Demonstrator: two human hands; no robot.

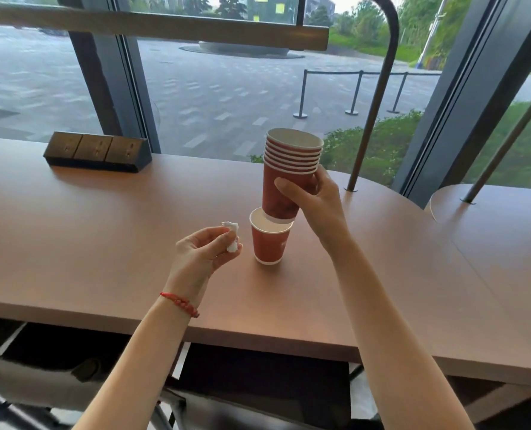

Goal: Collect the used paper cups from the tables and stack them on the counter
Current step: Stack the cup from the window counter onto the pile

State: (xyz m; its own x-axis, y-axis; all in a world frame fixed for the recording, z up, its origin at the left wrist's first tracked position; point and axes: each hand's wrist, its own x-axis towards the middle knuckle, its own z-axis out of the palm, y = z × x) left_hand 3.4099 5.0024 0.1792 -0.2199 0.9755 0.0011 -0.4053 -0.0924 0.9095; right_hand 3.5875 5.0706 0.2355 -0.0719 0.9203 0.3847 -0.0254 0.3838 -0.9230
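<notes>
My right hand [315,206] grips a stack of several red paper cups [289,169] with white rims, held upright just above the table. Its bottom hangs over the mouth of a single red paper cup [268,243] that stands upright on the brown table [103,243]; I cannot tell whether the two touch. To the left of that cup, my left hand [202,259] pinches a small crumpled white tissue [231,238] between thumb and fingers, a little above the tabletop.
A dark socket box [96,152] sits at the table's back left by the window. Two metal posts [369,128] rise through the tabletop at the right. A second rounded tabletop [506,231] adjoins on the right. Dark chairs [71,380] stand below the front edge.
</notes>
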